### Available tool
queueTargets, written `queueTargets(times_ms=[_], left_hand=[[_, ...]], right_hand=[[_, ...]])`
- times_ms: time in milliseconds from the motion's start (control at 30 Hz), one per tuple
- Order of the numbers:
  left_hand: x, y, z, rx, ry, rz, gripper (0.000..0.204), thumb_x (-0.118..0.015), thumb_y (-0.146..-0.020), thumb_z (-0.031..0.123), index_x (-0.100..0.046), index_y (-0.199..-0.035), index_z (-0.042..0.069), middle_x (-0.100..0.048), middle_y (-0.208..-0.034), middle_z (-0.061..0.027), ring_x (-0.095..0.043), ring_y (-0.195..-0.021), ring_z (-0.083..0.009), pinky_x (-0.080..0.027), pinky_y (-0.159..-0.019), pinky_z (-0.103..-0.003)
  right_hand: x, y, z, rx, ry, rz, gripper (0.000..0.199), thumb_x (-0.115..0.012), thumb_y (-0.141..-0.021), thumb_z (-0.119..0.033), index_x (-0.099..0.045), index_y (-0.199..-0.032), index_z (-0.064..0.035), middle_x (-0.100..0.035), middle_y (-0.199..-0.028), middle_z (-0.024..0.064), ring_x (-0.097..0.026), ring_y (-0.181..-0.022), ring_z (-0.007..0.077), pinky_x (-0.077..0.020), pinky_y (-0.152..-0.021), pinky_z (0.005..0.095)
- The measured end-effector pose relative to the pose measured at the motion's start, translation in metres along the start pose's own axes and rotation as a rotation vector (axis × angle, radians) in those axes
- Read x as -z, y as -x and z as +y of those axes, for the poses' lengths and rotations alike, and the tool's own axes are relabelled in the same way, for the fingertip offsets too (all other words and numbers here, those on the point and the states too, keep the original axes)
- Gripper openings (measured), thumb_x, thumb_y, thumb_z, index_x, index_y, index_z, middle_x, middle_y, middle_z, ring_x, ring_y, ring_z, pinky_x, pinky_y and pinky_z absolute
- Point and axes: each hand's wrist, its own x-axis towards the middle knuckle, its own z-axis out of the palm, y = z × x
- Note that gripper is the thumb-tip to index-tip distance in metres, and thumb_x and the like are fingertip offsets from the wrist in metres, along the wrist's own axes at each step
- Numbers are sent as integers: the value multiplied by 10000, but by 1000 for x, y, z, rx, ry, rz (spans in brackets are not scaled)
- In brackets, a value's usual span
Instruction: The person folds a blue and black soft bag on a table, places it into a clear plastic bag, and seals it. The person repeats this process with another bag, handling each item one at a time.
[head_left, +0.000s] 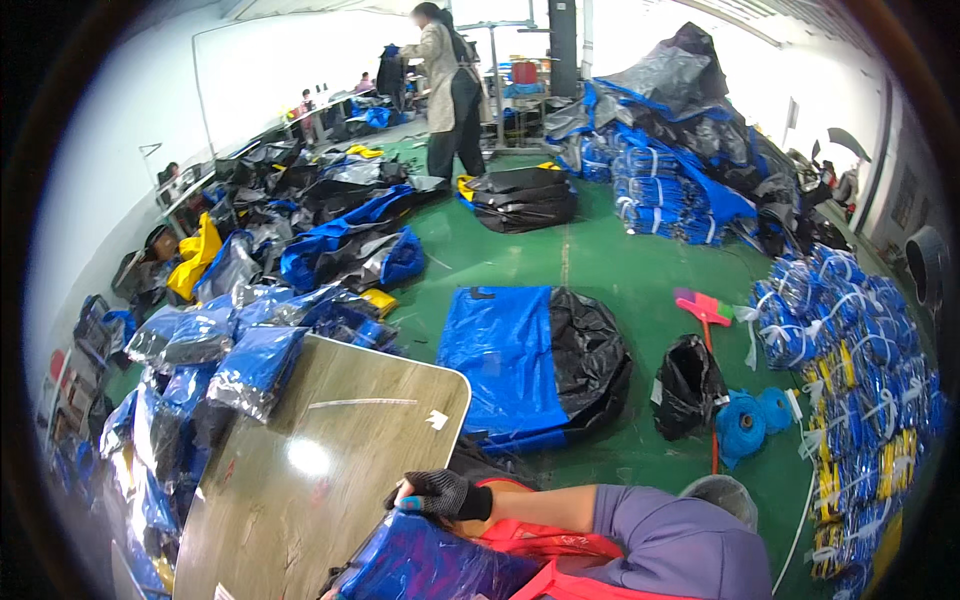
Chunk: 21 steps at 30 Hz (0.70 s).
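Note:
My right hand (440, 495), in a dark dotted glove with bare fingertips, closes on the upper edge of a blue folded package in clear plastic (430, 560). The package lies at the near edge of a wood-patterned table (330, 440), against my red apron (540, 540). Only a small dark part of my left hand (335, 582) shows at the package's lower left corner; its fingers are mostly hidden. Several similar clear-wrapped blue packages (258, 365) are piled along the table's left side. A white strip (362, 402) and a small white scrap (437, 420) lie on the tabletop.
Beyond the table, a large blue and black bag (505, 360) lies on the green floor (500, 260). To the right are blue rolls (742, 425), a pink-headed broom (703, 308) and stacked tied bundles (860, 400). A person (452, 90) stands at the back.

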Motion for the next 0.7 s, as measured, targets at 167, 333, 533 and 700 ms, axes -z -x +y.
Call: queueTargets(times_ms=[167,333,533,700], left_hand=[[-5,-1,4,-91,69,193,235,-519,-950,193,-597,-997,-23,-630,-1063,-201,-601,-959,-297,-487,-882,-476],[2,-14,9,-61,-127,224,235,-521,-962,174,-628,-928,-32,-659,-952,-178,-616,-860,-258,-518,-809,-410],[32,-30,4,106,-240,168,284,-564,-958,213,-606,-1048,-54,-666,-973,-135,-609,-872,-212,-498,-781,-336],[54,-12,-12,132,-137,31,293,-590,-934,228,-615,-1080,-25,-666,-1051,-170,-609,-973,-247,-466,-904,-399]], right_hand=[[-20,-3,-15,149,126,60,191,-566,-954,-242,-582,-938,-53,-642,-817,117,-654,-790,207,-493,-715,328],[-18,-29,-29,21,416,116,218,-563,-927,-264,-541,-942,-48,-624,-769,160,-659,-729,318,-495,-641,368],[5,-47,-43,-81,67,-365,228,-648,-909,-257,-579,-977,-51,-639,-846,82,-615,-820,149,-492,-699,309],[10,-28,-43,-5,200,-378,256,-703,-869,-289,-648,-925,-45,-656,-844,69,-612,-831,150,-490,-750,307]])
